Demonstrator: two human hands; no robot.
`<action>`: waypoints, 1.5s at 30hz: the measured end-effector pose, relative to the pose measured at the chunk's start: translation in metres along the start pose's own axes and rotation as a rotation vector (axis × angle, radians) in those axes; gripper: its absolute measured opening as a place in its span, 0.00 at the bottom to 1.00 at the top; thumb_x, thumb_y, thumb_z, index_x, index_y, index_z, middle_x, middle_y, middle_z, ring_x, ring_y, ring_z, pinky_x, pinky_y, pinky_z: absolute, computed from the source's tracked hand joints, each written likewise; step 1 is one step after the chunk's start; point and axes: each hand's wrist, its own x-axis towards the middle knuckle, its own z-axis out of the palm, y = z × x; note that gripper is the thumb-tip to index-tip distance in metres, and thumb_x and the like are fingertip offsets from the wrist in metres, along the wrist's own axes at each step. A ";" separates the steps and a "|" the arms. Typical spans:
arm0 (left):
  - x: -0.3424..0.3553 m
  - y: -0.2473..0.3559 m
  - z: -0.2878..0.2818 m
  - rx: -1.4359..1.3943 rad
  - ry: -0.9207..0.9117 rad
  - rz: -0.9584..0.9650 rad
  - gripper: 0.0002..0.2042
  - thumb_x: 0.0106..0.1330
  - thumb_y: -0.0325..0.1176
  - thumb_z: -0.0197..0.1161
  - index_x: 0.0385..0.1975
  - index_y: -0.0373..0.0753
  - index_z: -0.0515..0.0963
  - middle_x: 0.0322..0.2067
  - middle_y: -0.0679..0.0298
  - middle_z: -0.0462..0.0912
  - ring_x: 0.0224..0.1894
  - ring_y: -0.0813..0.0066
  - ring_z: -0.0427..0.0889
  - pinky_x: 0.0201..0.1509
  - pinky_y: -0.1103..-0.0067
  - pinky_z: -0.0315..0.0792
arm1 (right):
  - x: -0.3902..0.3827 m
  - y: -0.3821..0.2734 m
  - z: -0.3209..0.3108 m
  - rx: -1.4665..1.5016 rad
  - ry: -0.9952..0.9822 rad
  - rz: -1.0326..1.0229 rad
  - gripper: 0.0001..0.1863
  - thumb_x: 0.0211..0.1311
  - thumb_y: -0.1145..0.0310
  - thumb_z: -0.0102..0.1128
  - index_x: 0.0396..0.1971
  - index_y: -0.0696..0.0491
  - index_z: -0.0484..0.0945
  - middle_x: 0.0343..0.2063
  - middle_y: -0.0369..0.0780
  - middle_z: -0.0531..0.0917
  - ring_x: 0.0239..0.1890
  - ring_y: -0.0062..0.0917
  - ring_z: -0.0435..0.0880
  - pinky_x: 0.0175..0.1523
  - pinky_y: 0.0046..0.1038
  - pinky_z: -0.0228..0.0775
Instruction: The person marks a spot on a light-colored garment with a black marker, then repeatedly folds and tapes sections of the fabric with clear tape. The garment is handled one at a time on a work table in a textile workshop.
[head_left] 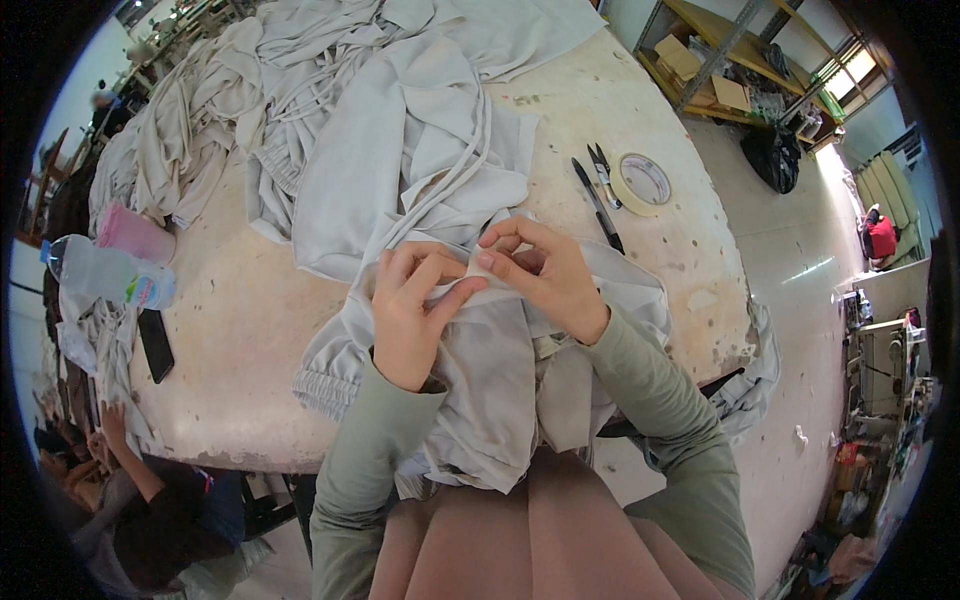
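A light grey garment [490, 370] with a gathered elastic edge lies over the table's front edge and hangs toward me. My left hand [415, 300] pinches its fabric between thumb and fingers. Close by on the right, my right hand [535, 265] is closed on the same cloth, thumb against fingertips. The two hands are a short way apart, with a fold of cloth raised between them. What exactly lies under the fingertips is too small to make out. More grey garments [350, 190] are heaped just beyond my hands, with long narrow strips running down toward them.
Right of my hands lie a black pen [598, 207], small thread snips [604, 175] and a tape roll [641, 184]. A water bottle [105, 270], pink cup [135, 232] and black phone [155, 345] are on the left. Another person [150, 500] sits at lower left. Shelves [720, 50] stand far right.
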 end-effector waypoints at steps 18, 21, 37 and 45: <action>0.016 -0.021 -0.033 -0.150 0.259 -0.262 0.08 0.55 0.27 0.68 0.33 0.38 0.78 0.34 0.67 0.82 0.33 0.76 0.74 0.42 0.80 0.65 | 0.007 -0.026 -0.045 -0.111 0.133 -0.047 0.05 0.59 0.75 0.63 0.33 0.58 0.78 0.28 0.30 0.78 0.30 0.11 0.73 0.35 0.14 0.63; 0.016 -0.022 -0.032 -0.095 0.081 -0.246 0.10 0.54 0.28 0.69 0.36 0.39 0.79 0.31 0.69 0.82 0.38 0.74 0.73 0.45 0.79 0.65 | 0.008 -0.023 -0.040 0.117 0.224 -0.052 0.07 0.58 0.74 0.64 0.35 0.59 0.77 0.29 0.32 0.79 0.30 0.13 0.75 0.37 0.15 0.66; 0.010 -0.022 -0.030 -0.084 -0.299 -0.204 0.09 0.52 0.31 0.69 0.34 0.44 0.84 0.27 0.71 0.81 0.42 0.70 0.72 0.50 0.75 0.60 | 0.007 -0.023 -0.041 0.158 0.386 -0.179 0.10 0.65 0.70 0.58 0.41 0.61 0.79 0.30 0.33 0.79 0.32 0.14 0.72 0.40 0.16 0.64; 0.006 -0.048 -0.041 -0.672 0.229 -0.499 0.08 0.64 0.30 0.59 0.42 0.38 0.78 0.35 0.74 0.78 0.39 0.84 0.73 0.43 0.82 0.68 | 0.009 -0.027 -0.029 0.210 0.386 -0.225 0.13 0.67 0.69 0.53 0.46 0.61 0.76 0.41 0.38 0.81 0.44 0.18 0.79 0.50 0.19 0.68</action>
